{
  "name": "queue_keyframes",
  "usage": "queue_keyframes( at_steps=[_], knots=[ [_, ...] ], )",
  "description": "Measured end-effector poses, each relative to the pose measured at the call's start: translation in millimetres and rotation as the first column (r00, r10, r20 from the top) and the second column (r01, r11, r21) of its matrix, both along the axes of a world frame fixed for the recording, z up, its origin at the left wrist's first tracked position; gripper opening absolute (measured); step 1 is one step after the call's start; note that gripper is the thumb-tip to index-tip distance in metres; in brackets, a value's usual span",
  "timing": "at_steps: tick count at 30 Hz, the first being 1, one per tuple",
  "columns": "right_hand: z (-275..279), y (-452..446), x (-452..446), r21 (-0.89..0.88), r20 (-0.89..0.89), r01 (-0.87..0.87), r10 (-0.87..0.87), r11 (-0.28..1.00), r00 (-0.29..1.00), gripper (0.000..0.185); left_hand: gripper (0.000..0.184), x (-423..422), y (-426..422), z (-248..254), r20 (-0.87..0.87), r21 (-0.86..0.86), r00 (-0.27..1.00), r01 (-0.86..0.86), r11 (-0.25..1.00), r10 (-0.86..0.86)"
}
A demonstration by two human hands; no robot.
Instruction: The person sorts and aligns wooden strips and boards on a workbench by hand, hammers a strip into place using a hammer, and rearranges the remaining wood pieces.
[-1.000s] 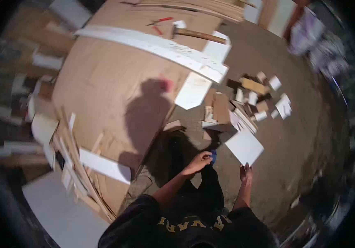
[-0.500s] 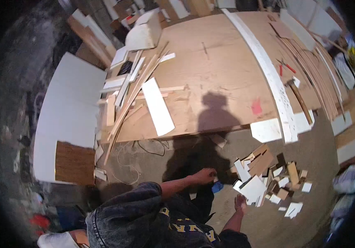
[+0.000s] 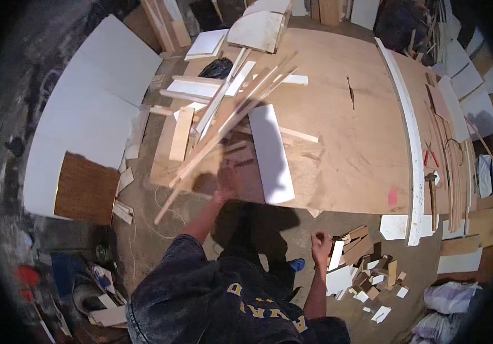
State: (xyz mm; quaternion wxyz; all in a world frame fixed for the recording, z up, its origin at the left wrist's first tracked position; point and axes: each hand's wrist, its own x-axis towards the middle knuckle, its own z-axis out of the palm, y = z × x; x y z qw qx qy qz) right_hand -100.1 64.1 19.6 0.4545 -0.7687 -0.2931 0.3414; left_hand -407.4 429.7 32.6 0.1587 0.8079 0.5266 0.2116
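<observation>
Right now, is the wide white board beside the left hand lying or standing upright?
Lying: the white board rests on the wooden worktop with its broad face up.

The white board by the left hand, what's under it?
The white board lies over the brown sheet; a wooden strip sticks out past its right edge. Anything fully beneath is covered.

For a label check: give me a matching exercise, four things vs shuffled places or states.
Things:
1. left hand
2. right hand
3. pliers
4. dark brown board

Places or states:
A. beside the scrap pile on the floor
B. seen in front of the large white sheet
C. by the lower ends of the long wooden strips
D. red-handled

Pairs: 1-C, 2-A, 3-D, 4-B
</observation>
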Motion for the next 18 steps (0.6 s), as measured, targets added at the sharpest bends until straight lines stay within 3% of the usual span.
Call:
queue_keyframes(
  at_steps=[2,4,5,6,7,9,10,11,13,15,17,18],
  knots=[
    [41,96,-33,0.171,0.148,-0.12,0.094,0.978,0.984,0.038,0.052,-18,48,23,-0.195,0.069,0.961,-0.185,0.98,0.195],
    [91,179,-73,0.034,0.249,-0.076,0.065,0.997,0.966,0.064,0.053,-32,75,29,-0.271,0.107,0.936,-0.204,0.973,0.226],
    [81,210,-81,0.005,0.365,-0.139,0.127,0.99,0.922,0.079,0.055,-43,89,31,-0.346,0.169,0.894,-0.241,0.956,0.286],
    [67,236,-88,-0.035,0.475,-0.199,0.192,0.979,0.859,0.095,0.064,-60,105,11,-0.285,0.072,0.932,-0.21,0.975,0.222],
    [69,260,-96,-0.048,0.477,-0.185,0.185,0.982,0.859,0.095,0.064,-65,111,9,-0.283,0.06,0.937,-0.196,0.979,0.205],
    [71,299,-116,-0.395,0.507,-0.147,0.349,0.907,0.788,0.115,0.066,-77,122,20,-0.308,-0.077,0.947,-0.123,0.989,0.094],
    [56,309,-116,-0.427,0.499,-0.157,0.378,0.89,0.78,0.125,0.058,-78,124,36,-0.263,-0.172,0.965,-0.066,0.983,0.018],
    [44,310,-114,-0.434,0.49,-0.152,0.375,0.888,0.787,0.125,0.058,-86,128,27,-0.27,-0.18,0.963,-0.058,0.982,0.007],
    [48,319,-113,-0.513,0.437,-0.071,0.331,0.856,0.836,0.127,0.053,-104,128,13,-0.025,-0.098,0.994,0.107,0.989,-0.11],
    [50,310,-106,-0.526,0.418,-0.058,0.317,0.848,0.851,0.126,0.047,-111,130,27,0.013,-0.219,0.991,0.136,0.966,-0.137],
    [39,298,-90,-0.109,0.298,-0.243,0.265,0.964,0.917,0.113,0.037,-115,133,38,0.267,-0.391,0.961,0.175,0.904,-0.07],
    [36,293,-87,0.161,0.126,-0.215,0.196,0.963,0.973,0.095,0.037,-117,138,31,0.27,-0.394,0.96,0.177,0.902,-0.07]
  ],
)
